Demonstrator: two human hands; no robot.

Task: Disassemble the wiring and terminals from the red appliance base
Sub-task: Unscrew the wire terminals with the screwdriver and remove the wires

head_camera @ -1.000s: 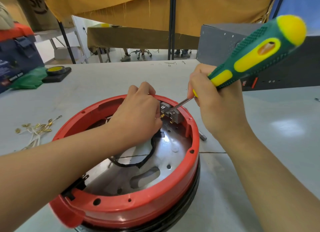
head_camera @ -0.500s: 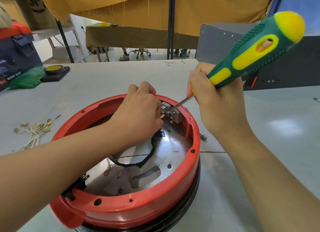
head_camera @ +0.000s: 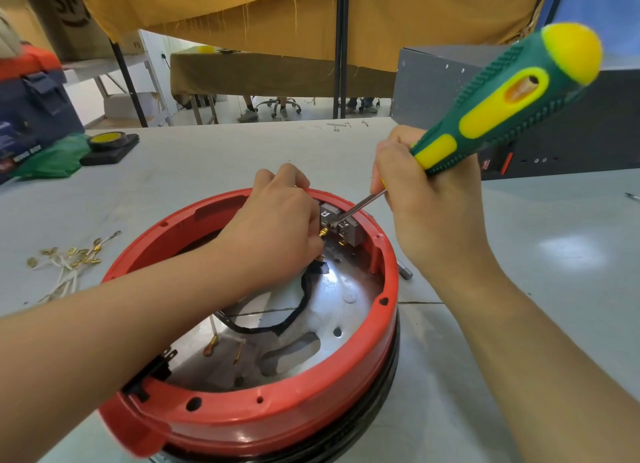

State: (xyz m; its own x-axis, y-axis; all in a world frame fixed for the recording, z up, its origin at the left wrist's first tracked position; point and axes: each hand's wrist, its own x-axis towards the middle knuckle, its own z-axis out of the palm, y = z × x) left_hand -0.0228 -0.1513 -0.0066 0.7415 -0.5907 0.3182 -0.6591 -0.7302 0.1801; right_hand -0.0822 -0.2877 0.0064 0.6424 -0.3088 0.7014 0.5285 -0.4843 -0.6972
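Grey table [head_camera: 207, 172]: right hand [head_camera: 429, 213] grips ribbed screwdriver [head_camera: 502, 102]; left hand [head_camera: 277, 227] pinches brass terminal [head_camera: 323, 233].

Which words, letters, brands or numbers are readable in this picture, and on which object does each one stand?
"SF" on the cardboard box, upper left.
"FS" on that box's lower corner, small.
"R" on the grey terminal block, uncertain.
Print on the blue box: reversed and blurred, unreadable.
Pen marks on the table: too small to read.
Red label on the grey cabinet: unreadable.
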